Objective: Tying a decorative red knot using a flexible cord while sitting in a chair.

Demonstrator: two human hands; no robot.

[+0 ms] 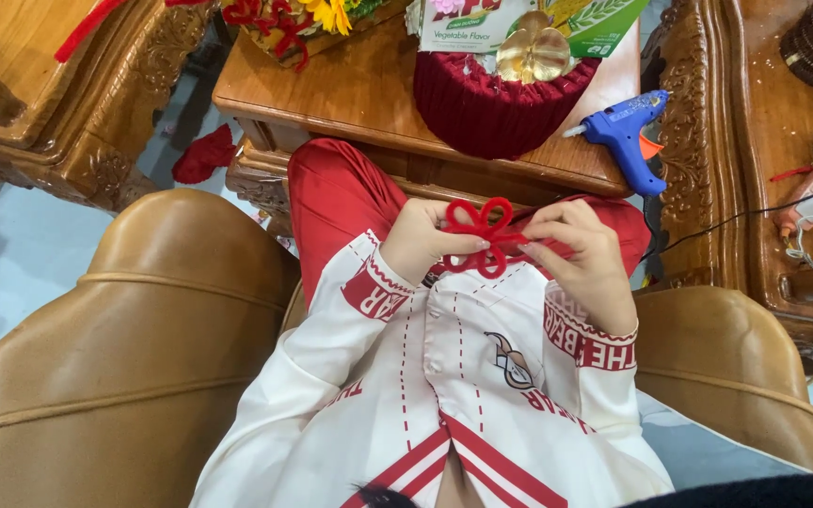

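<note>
- Head view, centre of the frame: the left hand [422, 243] and right hand [581, 254] both pinch a red pipe-cleaner flower [482, 233], fingers curled shut on its loops and stem, held over the lap so both thumbs can steady the petals.
- Upper right: a blue glue gun [625, 134] lies on the wooden table [350, 89], within reach, nozzle turned towards a dark red pleated basket [491, 108].
- Lower left: a tan leather armrest [134, 348] flanks the sleeve.
</note>
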